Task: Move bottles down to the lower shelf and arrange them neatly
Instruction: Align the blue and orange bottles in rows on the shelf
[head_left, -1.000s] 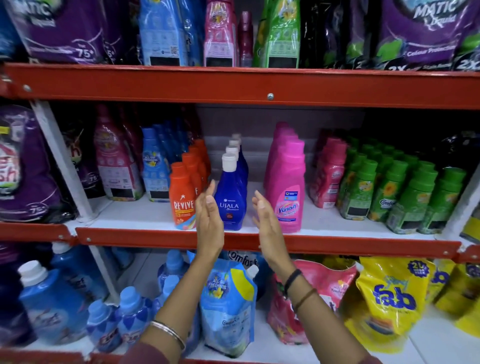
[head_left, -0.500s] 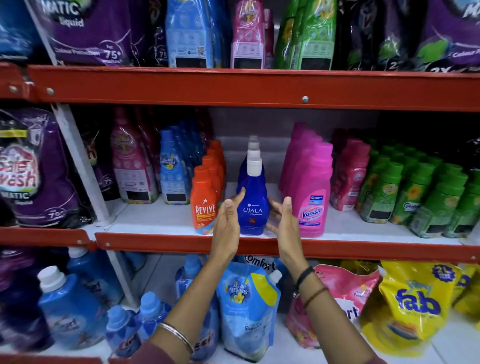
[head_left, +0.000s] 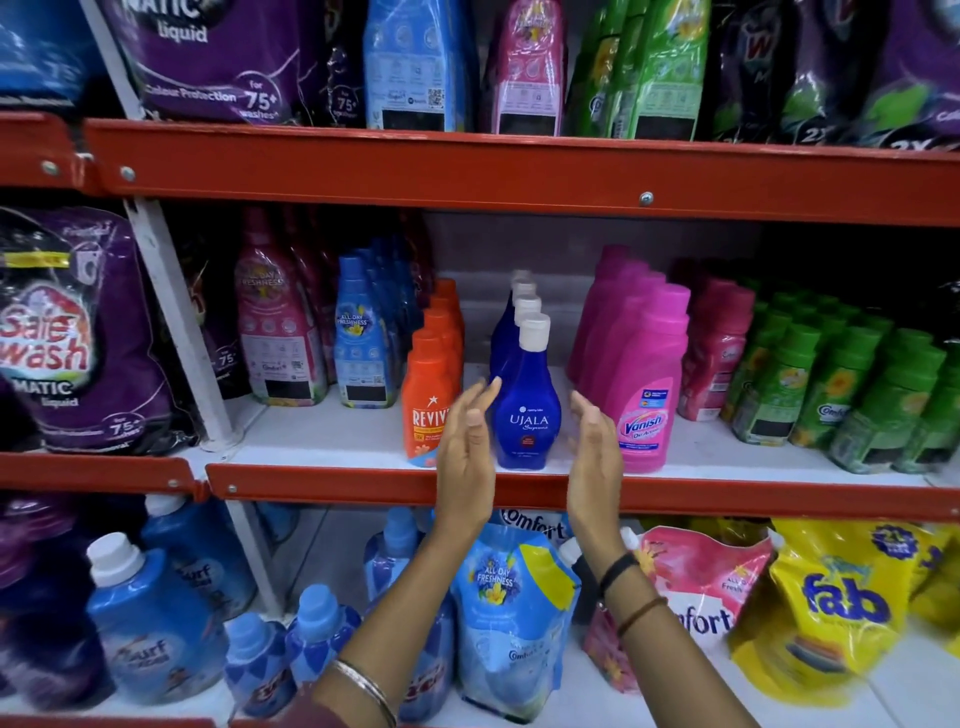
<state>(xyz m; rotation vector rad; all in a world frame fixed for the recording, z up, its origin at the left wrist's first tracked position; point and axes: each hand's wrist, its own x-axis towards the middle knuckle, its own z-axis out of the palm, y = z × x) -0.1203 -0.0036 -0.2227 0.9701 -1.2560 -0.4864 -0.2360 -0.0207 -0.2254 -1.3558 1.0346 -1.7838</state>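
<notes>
On middle shelf (head_left: 322, 431) | blue bottles (head_left: 525, 405): 4 | orange bottles (head_left: 432, 395): 5

I'm in a shop: red shelves (head_left: 519, 176) packed with detergent pouches (head_left: 208, 57) at eleven o'clock, bottle rows (head_left: 852, 384) at three.

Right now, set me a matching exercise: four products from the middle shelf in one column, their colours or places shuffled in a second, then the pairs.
Column one:
1. Revive bottle
2. Ujala bottle
3. Vanish bottle
4. Comfort bottles

Column two:
A. pink, just right of the right hand
B. green, at the far right
C. orange, partly behind the left hand
D. blue with a white cap, between both hands

Pairs: 1-C, 2-D, 3-A, 4-B
</notes>
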